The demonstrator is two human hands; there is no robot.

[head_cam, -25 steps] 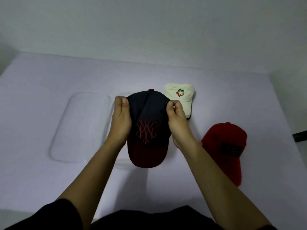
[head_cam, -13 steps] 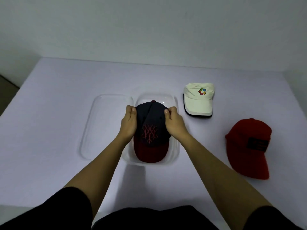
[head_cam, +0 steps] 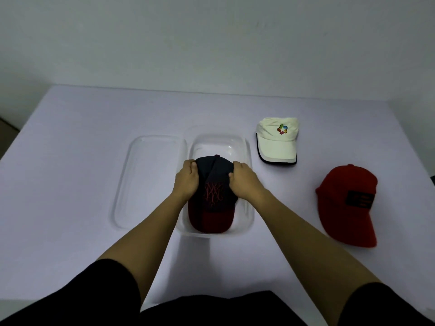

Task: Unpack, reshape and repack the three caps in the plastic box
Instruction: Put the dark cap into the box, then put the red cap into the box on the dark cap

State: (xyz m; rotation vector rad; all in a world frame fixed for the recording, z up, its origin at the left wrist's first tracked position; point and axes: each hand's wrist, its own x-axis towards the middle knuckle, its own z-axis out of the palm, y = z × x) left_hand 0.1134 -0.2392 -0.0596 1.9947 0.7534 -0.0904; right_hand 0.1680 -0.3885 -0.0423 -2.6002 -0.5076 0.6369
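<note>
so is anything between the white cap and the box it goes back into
Nothing lies on the table between the white cap and the clear plastic box. Inside it, the navy cap takes the near part, left hand and right hand gripping its crown.

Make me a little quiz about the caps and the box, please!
1. True or false: the dark cap is in the clear plastic box.
2. How many caps lie on the table outside the box? A one, B two, C three.
3. Fill in: the lid lies to the ___ of the box.
Key: 1 true; the left hand and right hand hold it there. 2 B; the white cap and the red cap. 3 left.
</note>
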